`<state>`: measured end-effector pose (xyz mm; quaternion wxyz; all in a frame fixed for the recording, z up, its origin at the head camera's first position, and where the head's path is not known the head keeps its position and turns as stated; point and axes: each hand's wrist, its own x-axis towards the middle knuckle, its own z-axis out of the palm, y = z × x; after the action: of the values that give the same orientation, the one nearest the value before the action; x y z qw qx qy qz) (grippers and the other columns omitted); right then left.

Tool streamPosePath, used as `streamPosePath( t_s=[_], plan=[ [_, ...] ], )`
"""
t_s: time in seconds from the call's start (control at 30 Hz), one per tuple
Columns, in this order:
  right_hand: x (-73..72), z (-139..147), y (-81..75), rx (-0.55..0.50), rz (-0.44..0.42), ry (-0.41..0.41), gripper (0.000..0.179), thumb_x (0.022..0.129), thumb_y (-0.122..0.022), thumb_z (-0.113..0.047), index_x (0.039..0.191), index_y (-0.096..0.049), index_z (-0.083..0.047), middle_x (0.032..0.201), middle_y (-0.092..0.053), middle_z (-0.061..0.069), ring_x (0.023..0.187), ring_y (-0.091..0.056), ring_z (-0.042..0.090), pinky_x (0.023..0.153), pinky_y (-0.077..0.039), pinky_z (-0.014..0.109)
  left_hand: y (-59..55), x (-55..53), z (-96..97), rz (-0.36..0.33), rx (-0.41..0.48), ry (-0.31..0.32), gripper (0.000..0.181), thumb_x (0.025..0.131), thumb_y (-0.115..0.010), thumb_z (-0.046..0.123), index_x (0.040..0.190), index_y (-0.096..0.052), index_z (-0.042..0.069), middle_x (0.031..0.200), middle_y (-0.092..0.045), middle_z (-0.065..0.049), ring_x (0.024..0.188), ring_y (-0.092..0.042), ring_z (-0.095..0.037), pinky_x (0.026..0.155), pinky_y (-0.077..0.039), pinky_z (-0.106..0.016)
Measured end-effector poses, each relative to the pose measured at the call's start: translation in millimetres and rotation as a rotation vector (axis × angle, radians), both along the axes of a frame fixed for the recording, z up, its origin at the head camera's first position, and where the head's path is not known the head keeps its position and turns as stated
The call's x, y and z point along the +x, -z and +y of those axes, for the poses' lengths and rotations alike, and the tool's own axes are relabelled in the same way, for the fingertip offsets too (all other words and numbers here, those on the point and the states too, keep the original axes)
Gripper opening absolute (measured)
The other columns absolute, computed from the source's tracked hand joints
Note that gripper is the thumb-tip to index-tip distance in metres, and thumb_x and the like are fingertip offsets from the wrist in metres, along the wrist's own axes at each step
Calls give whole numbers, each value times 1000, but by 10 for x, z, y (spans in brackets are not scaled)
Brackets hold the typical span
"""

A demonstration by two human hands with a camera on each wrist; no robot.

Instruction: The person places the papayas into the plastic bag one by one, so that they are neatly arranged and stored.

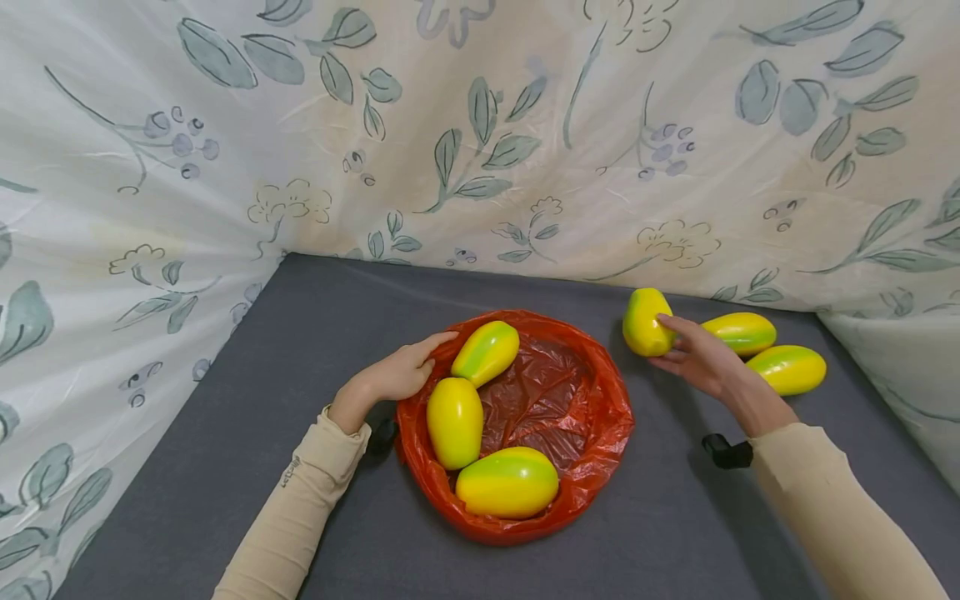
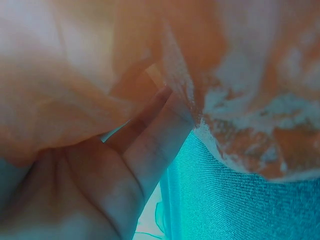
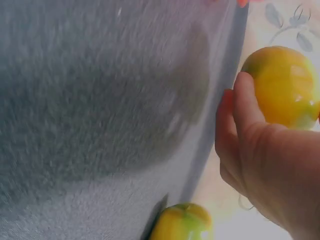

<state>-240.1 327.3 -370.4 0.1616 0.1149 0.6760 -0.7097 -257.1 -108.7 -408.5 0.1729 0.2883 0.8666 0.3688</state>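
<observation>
My right hand [image 1: 705, 358] holds a yellow-green papaya [image 1: 647, 323] in its fingers, raised above the dark tabletop to the right of a red plastic bag [image 1: 611, 417]. In the right wrist view, thumb and fingers sit around that papaya [image 3: 282, 85]. My left hand [image 1: 393, 375] grips the bag's left rim; thin plastic [image 2: 60, 100] covers part of its fingers in the left wrist view. The bag stands with its mouth spread wide and rolled down. Inside, along its left and near sides, lie three papayas: one upper [image 1: 486, 353], one middle [image 1: 454, 423], one lower [image 1: 507, 482].
Two more papayas lie on the table behind my right hand, one farther back [image 1: 742, 333] and one nearer [image 1: 787, 370]. The dark grey table [image 1: 300, 333] meets a leaf-patterned cloth [image 1: 480, 125] at the back and sides.
</observation>
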Motion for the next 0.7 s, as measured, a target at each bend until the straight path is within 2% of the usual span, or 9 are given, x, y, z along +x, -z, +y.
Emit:
streamPosePath(
  t_s=[0.07,0.13,0.2,0.4,0.7],
  plan=[
    [42,-36,-12,-6,31,-27,85,98,-49,-41,152,6,-7,138,-22,14,107,-51,17,105,-32,41,3,1,2,-2,2,-2,53,100,-37,1,151,-24,8,151,-28,-18,132,-34,-32,108,-25,-48],
    [88,-76,-25,-9,61,-53,82,99,-47,-40,152,5,-6,130,-28,10,101,-55,13,103,-37,39,3,2,2,-2,4,-2,53,100,-37,1,151,-24,8,151,-28,-18,132,-34,-32,108,-25,-48],
    [133,-126,-41,-6,77,-72,81,100,-46,-39,151,7,-6,129,-28,10,100,-56,12,99,-41,36,0,3,2,-1,6,-2,53,100,-37,1,151,-24,8,151,-29,-18,131,-35,-32,108,-25,-48],
    [258,-298,-85,74,113,-116,83,99,-45,-42,151,8,-4,134,-25,16,100,-57,13,98,-42,38,-7,0,0,7,-8,2,53,100,-37,1,151,-24,7,151,-29,-18,132,-34,-33,108,-26,-48],
    [356,-495,-117,35,112,-119,82,99,-47,-39,151,5,-4,135,-27,16,101,-56,16,92,-47,34,-5,0,6,9,-10,5,53,99,-38,1,151,-25,7,151,-28,-18,134,-32,-33,109,-24,-48]
  ],
)
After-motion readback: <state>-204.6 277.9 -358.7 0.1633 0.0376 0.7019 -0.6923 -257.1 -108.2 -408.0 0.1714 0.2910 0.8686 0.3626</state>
